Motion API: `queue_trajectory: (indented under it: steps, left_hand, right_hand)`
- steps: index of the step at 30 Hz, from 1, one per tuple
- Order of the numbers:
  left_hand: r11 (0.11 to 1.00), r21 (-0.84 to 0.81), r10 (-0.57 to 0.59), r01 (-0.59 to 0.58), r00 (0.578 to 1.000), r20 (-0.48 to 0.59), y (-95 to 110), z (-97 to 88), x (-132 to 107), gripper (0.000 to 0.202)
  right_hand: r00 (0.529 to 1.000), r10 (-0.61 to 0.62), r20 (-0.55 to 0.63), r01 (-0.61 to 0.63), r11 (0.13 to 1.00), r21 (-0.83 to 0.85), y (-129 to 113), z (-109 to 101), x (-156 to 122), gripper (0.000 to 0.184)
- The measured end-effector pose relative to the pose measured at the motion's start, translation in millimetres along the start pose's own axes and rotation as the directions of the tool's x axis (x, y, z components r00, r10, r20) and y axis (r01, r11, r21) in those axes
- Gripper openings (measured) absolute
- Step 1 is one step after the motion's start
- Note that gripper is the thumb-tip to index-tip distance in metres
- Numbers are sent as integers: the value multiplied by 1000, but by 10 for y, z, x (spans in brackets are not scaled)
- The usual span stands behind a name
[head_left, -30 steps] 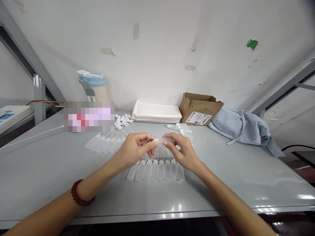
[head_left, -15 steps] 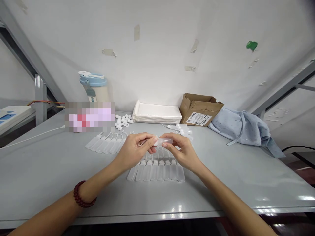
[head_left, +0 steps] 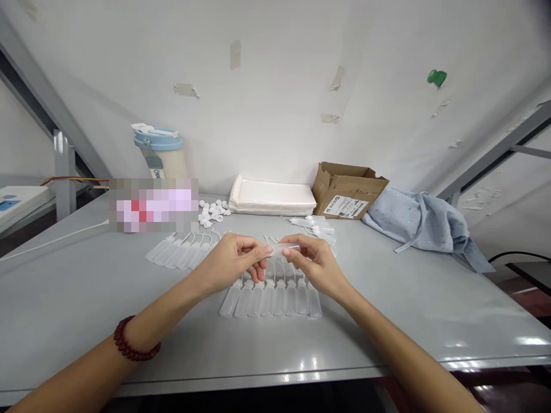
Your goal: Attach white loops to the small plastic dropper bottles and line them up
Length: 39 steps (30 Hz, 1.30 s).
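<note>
Between my two hands, above the table, lies a small translucent squeeze bottle [head_left: 282, 249], held roughly level. My left hand [head_left: 232, 258] pinches its left end, the neck end, with thumb and fingers that hide the cap. My right hand [head_left: 317, 265] grips the body at the other end between thumb and fingers. Below them, a row of similar bottles [head_left: 267, 301] with thin tubes at their tops lies side by side. More bottles [head_left: 183, 252] lie to the left, partly behind my left hand. A few others [head_left: 322, 228] rest behind my right hand.
Small white caps [head_left: 210, 213] are heaped at the back, beside a blurred pinkish item [head_left: 157, 205] and a blue-lidded cup [head_left: 161, 149]. A stack of white sheets or envelopes [head_left: 271, 196], an open cardboard box [head_left: 348, 192] and blue cloth [head_left: 422, 223] line the wall.
My left fingers have shifted on the bottle's neck end and now curl lower beneath it. The right hand keeps its grip. The whole view has moved slightly.
</note>
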<state>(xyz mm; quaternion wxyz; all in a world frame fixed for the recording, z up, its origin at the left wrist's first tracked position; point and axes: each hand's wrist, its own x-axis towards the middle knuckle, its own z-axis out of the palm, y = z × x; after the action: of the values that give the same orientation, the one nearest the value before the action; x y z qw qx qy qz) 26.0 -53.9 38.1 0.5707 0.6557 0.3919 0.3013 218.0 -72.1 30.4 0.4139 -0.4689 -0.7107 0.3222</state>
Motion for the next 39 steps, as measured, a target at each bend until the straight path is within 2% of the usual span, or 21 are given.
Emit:
queue_trajectory:
  steps: [3,7,9,10,11,13,16,18,21,27,31,33,37,39]
  left_hand:
    - [993,106,50,-47,998,-27,-12,36,-17,29]
    - [967,230,150,-113,977,-151,-47,67,5,26]
    - [961,254,177,-112,953,-248,-80,16,49,28]
    - [956,274,191,-107,934,-302,-101,-30,77,29]
    - [948,303,205,-97,914,-351,-125,-88,105,30]
    - [924,376,242,-69,866,-437,-173,-225,158,31]
    - [849,528,325,3,784,-528,-231,-432,217,31]
    - [759,647,374,75,762,-528,-262,-554,248,30]
    - [608,775,397,174,778,-486,-323,-718,294,28]
    - [478,840,359,255,816,-453,-467,-983,374,30]
    - [410,881,321,235,867,-380,-510,-1056,433,35]
    - [377,903,297,206,896,-329,-528,-1053,471,36]
    - [315,927,254,205,923,-291,-566,-1004,525,40]
    - [295,931,238,216,927,-290,-573,-973,534,40]
  right_hand:
    - [993,100,69,-103,994,42,-11,-7,-3,29]
    - [983,141,121,-153,984,96,66,-69,59,31]
    - [992,120,37,-121,991,52,176,-177,137,31]
    - [992,104,-73,-106,994,-23,252,-254,184,32]
    - [976,76,-203,-104,986,-131,340,-345,232,33]
    - [940,48,-337,-124,971,-206,543,-542,318,34]
    - [904,23,-428,-165,940,-298,850,-780,401,34]
    - [909,12,-417,-172,921,-349,1012,-850,430,33]
    - [922,-20,-386,-152,900,-409,1154,-849,465,30]
    - [909,-88,-407,-140,856,-498,1125,-839,496,27]
    - [899,-80,-430,-171,841,-513,909,-857,449,27]
    - [911,-52,-410,-183,838,-514,750,-846,408,24]
    - [960,35,-279,-181,837,-516,418,-778,301,19]
    - [976,89,-198,-181,839,-513,280,-731,245,22]
